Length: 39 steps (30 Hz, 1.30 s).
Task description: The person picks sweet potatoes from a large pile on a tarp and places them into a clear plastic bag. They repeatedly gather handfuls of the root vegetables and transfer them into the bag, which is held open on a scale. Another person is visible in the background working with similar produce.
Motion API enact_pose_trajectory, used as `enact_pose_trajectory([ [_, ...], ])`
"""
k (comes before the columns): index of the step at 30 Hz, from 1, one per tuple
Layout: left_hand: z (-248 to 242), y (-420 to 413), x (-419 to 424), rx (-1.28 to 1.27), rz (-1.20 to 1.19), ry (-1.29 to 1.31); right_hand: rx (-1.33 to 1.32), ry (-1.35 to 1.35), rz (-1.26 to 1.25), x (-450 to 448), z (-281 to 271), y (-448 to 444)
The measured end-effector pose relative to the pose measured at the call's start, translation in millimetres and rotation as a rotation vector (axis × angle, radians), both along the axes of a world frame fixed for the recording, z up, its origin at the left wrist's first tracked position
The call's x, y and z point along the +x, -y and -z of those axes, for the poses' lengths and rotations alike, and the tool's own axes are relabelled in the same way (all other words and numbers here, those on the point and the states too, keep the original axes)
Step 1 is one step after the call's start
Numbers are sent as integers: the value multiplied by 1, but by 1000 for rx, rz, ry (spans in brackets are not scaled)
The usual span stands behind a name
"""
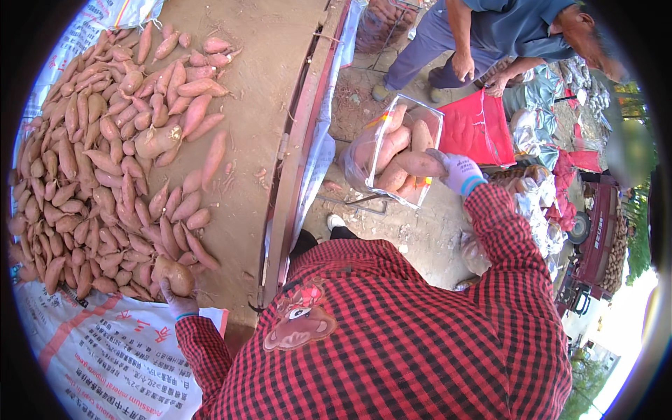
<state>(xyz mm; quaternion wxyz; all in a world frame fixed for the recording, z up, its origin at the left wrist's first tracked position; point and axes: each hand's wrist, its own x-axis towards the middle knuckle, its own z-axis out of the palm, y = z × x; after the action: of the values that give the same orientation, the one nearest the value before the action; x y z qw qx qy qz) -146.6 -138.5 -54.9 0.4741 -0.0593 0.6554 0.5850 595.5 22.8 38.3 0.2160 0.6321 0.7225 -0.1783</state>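
My left hand, in a pale glove, grips a large rounded sweet potato at the near edge of a spread heap of sweet potatoes. The heap lies on a flat, soil-covered bed. Out to the right, my gloved right hand holds a long sweet potato at the mouth of a clear plastic bag. Several large sweet potatoes fill this bag, whose mouth is spread into a square. Part of the held root overlaps those in the bag.
A raised metal side rail separates the bed from the ground. Printed woven sacking lies along the near left. Opposite, a person bends over a red mesh sack. Filled bags and a red truck stand at right.
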Motion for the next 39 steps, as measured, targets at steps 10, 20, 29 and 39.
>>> enact_pose_trajectory([
  [10, -39, 34, 93, 94, 29, 15, -128, 276, -907, 8, 34, -56],
  [20, -51, 67, 119, 246, -10, -90, 91, 17, -444, 3, 127, 2],
  [29, -10, -3, 24, 54, -143, -456, 241, -592, -265, -103, 97, 84],
  [39, 69, -5, 28, 96, 14, -656, 70, -599, -138, -202, 99, 174],
])
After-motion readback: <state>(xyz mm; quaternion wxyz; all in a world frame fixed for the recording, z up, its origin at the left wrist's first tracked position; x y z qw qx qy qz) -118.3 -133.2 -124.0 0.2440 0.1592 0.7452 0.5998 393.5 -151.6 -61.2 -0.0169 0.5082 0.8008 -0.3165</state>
